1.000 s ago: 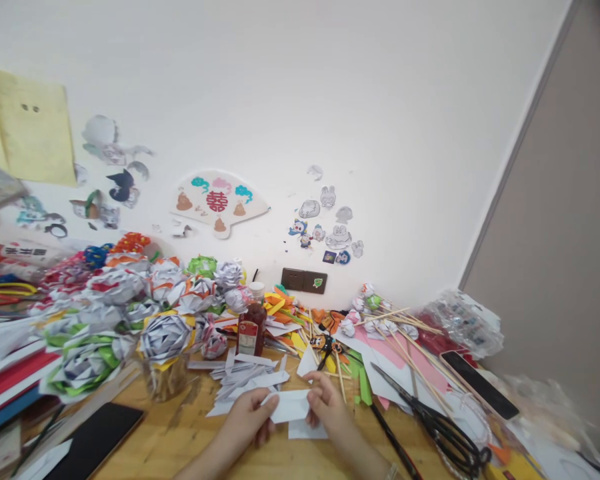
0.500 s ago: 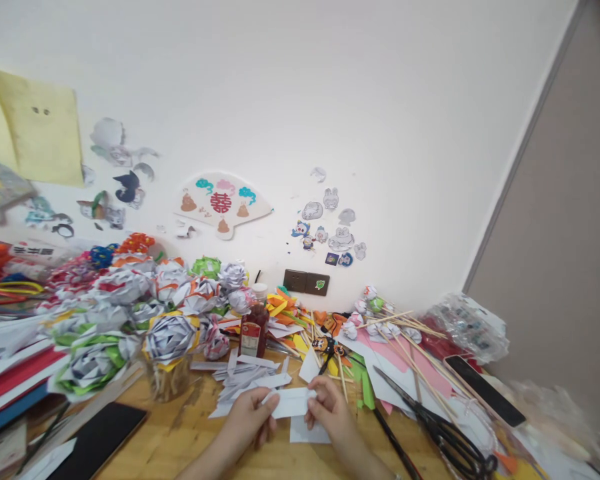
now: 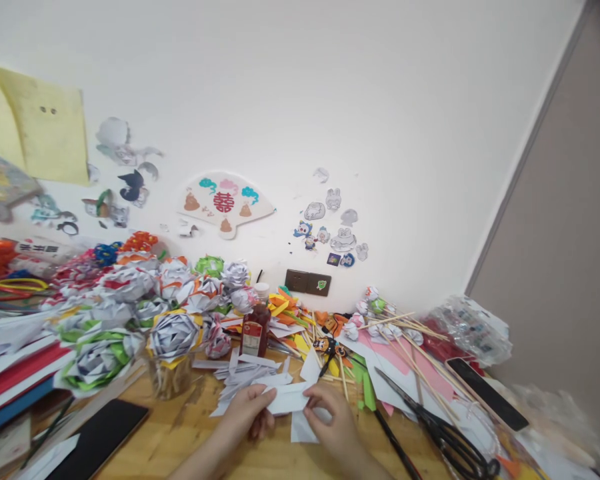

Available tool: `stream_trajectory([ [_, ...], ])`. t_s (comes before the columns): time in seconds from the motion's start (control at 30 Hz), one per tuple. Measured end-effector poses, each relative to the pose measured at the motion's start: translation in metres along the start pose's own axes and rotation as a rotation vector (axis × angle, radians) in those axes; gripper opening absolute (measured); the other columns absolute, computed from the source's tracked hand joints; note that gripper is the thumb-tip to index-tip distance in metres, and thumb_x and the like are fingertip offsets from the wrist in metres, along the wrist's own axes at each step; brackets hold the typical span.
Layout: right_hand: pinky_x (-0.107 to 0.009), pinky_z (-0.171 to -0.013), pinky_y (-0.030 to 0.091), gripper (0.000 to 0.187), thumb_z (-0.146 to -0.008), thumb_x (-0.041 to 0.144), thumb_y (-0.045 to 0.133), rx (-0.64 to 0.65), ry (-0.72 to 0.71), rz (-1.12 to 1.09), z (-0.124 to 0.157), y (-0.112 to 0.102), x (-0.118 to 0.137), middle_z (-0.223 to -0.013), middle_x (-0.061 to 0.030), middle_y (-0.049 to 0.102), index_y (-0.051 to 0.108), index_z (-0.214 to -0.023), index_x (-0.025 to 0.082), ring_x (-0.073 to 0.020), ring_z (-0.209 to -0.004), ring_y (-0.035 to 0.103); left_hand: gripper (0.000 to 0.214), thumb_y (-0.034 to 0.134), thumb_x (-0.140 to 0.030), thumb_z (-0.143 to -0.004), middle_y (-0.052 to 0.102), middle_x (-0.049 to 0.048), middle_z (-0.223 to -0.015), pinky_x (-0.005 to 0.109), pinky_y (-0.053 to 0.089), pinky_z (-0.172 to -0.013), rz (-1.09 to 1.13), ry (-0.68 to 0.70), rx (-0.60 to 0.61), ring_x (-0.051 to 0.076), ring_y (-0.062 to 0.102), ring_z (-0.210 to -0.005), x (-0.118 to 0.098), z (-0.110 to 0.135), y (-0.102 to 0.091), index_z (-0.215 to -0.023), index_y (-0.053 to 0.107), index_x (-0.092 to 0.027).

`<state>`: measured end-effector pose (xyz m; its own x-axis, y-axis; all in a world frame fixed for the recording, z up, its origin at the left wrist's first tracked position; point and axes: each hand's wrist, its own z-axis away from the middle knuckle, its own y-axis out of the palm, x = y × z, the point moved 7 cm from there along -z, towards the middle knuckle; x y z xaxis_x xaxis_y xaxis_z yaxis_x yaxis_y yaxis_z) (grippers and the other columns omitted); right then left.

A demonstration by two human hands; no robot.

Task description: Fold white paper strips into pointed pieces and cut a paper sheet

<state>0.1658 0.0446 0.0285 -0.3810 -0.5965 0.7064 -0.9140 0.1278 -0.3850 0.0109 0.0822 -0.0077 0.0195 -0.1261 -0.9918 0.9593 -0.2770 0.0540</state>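
Observation:
A small white strip of paper [image 3: 289, 399] is stretched between my two hands, just above the wooden table. My left hand [image 3: 253, 412] pinches its left end between thumb and fingers. At the right end, my right hand [image 3: 330, 413] grips the edge with thumb and forefinger. Beneath the right fingers lies a white paper piece [image 3: 303, 428] flat on the wood. Just beyond the left hand is a loose pile of folded white paper strips [image 3: 250, 377].
Large black scissors [image 3: 443, 433] and a phone [image 3: 485, 392] lie at the right. A glass bottle [image 3: 255, 330] stands behind the strips. Several paper flowers [image 3: 174, 335] crowd the left, near a black tablet-like slab [image 3: 103, 440]. Wooden sticks [image 3: 410, 357] lie back right.
My right fingers have shifted along the strip's right end, the forefinger now more bent. The left hand keeps its pinch. The whole view has moved slightly.

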Motion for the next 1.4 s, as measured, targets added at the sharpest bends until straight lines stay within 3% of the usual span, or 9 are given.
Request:
stream_trajectory([
  [0.17, -0.030, -0.071, 0.043, 0.011, -0.076, 0.021, 0.056, 0.051, -0.050, 0.136, -0.002, -0.001, 0.012, -0.081, -0.0046, 0.063, 0.064, -0.083, 0.024, -0.0190, -0.078, 0.057, 0.043, 0.057, -0.059, -0.055, 0.057, -0.0020, -0.036, 0.018, 0.021, -0.029, 0.003, -0.008, 0.017, 0.006, 0.040, -0.025, -0.001, 0.002, 0.001, -0.055, 0.048, -0.017],
  [0.3, -0.029, -0.069, 0.043, 0.010, -0.076, 0.025, 0.056, 0.002, -0.021, 0.043, -0.005, -0.004, 0.011, -0.076, -0.0040, 0.064, 0.066, -0.076, 0.024, -0.0192, -0.075, 0.057, 0.045, 0.057, -0.061, -0.054, 0.057, -0.0020, -0.036, 0.017, 0.021, -0.029, -0.009, -0.001, 0.037, 0.006, 0.040, -0.025, -0.002, 0.002, 0.003, -0.054, 0.047, -0.017],
  [0.47, -0.027, -0.063, 0.043, 0.011, -0.074, 0.027, 0.059, -0.036, 0.065, -0.118, -0.006, -0.001, -0.009, -0.069, -0.0033, 0.062, 0.065, -0.068, 0.020, -0.0174, -0.068, 0.057, 0.045, 0.055, -0.060, -0.057, 0.057, -0.0021, -0.037, 0.017, 0.020, -0.029, -0.034, 0.015, 0.052, 0.006, 0.039, -0.025, -0.001, 0.001, 0.006, -0.057, 0.049, -0.016],
  [0.57, -0.027, -0.062, 0.043, 0.012, -0.072, 0.029, 0.061, -0.056, 0.118, -0.211, -0.007, 0.001, -0.017, -0.068, -0.0031, 0.061, 0.064, -0.066, 0.019, -0.0171, -0.067, 0.056, 0.048, 0.055, -0.059, -0.058, 0.060, -0.0021, -0.045, 0.017, 0.022, -0.029, -0.039, 0.037, 0.057, 0.007, 0.043, -0.027, -0.002, 0.003, 0.008, -0.075, 0.054, -0.014],
  [0.63, -0.027, -0.063, 0.043, 0.013, -0.072, 0.030, 0.061, -0.080, 0.133, -0.226, -0.008, -0.001, -0.017, -0.068, -0.0031, 0.061, 0.064, -0.065, 0.019, -0.0174, -0.069, 0.056, 0.057, 0.054, -0.059, -0.061, 0.059, -0.0055, -0.045, 0.017, 0.024, -0.031, -0.037, 0.079, 0.041, 0.008, 0.044, -0.029, -0.006, 0.004, 0.008, -0.098, 0.047, -0.016],
  [0.7, -0.027, -0.065, 0.043, 0.015, -0.071, 0.032, 0.061, -0.111, 0.149, -0.233, -0.008, -0.003, -0.015, -0.068, -0.0034, 0.061, 0.064, -0.065, 0.019, -0.0179, -0.070, 0.056, 0.062, 0.055, -0.058, -0.061, 0.055, -0.0082, -0.045, 0.017, 0.024, -0.032, -0.024, 0.146, 0.024, 0.008, 0.043, -0.031, -0.011, 0.006, 0.009, -0.106, 0.039, -0.019],
  [0.87, -0.028, -0.064, 0.043, 0.021, -0.067, 0.039, 0.064, -0.183, 0.237, -0.292, -0.008, -0.007, -0.019, -0.067, -0.0038, 0.061, 0.064, -0.064, 0.018, -0.0188, -0.068, 0.056, 0.038, 0.068, -0.045, -0.055, 0.050, -0.0078, -0.050, 0.019, 0.030, -0.042, -0.063, 0.267, 0.004, 0.008, 0.043, -0.042, -0.020, 0.010, 0.011, -0.076, 0.051, -0.018],
  [1.03, -0.028, -0.061, 0.044, 0.022, -0.062, 0.040, 0.068, -0.173, 0.279, -0.385, -0.007, -0.003, -0.020, -0.065, -0.0026, 0.059, 0.064, -0.064, 0.019, -0.0183, -0.065, 0.055, 0.029, 0.066, -0.042, -0.057, 0.051, -0.0053, -0.050, 0.023, 0.035, -0.048, -0.168, 0.315, -0.138, 0.012, 0.046, -0.047, -0.026, 0.012, 0.000, -0.069, 0.057, -0.017],
  [1.4, -0.026, -0.062, 0.042, 0.021, -0.067, 0.038, 0.064, -0.140, 0.233, -0.322, -0.008, -0.002, -0.018, -0.064, -0.0015, 0.058, 0.062, -0.060, 0.018, -0.0170, -0.065, 0.054, 0.024, 0.062, -0.040, -0.060, 0.051, -0.0048, -0.043, 0.022, 0.032, -0.043, -0.168, 0.290, -0.145, 0.011, 0.044, -0.040, -0.027, 0.015, 0.001, -0.055, 0.055, -0.018],
])
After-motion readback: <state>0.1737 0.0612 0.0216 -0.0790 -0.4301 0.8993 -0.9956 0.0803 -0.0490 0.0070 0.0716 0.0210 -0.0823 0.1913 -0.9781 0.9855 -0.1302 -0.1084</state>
